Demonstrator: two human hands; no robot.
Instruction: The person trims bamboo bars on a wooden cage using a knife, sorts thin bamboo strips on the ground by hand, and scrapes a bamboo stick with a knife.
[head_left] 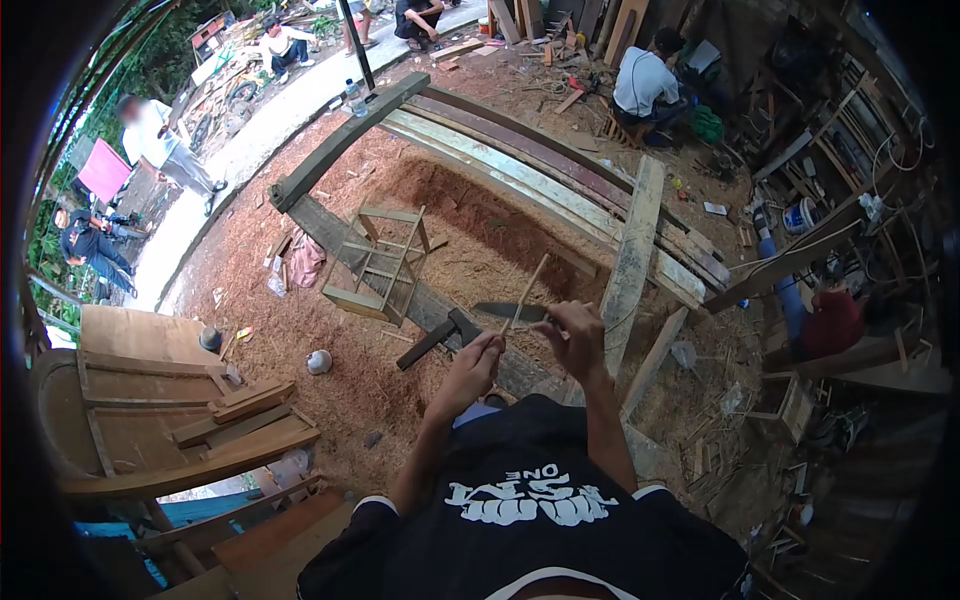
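My left hand [478, 366] is closed around the lower end of a thin wooden stick [531, 283], which slants up and away from me. In my right hand [577, 338] is a knife [505, 311]; its dark, broad blade points left and crosses the stick just above my left fist. Whether the edge bites into the wood is too small to tell. A mallet [452, 329] with a dark head lies on the plank [432, 306] left of my hands. Beyond it, a small wooden frame with slats [352, 299] rests on the same plank.
Long boards [520, 178] lie ahead, with a thick beam [636, 235] across their right end. Wood shavings [350, 400] cover the ground. Wooden panels [150, 410] stand at left. A person in a white shirt [645, 85] sits at upper right; several others are farther off.
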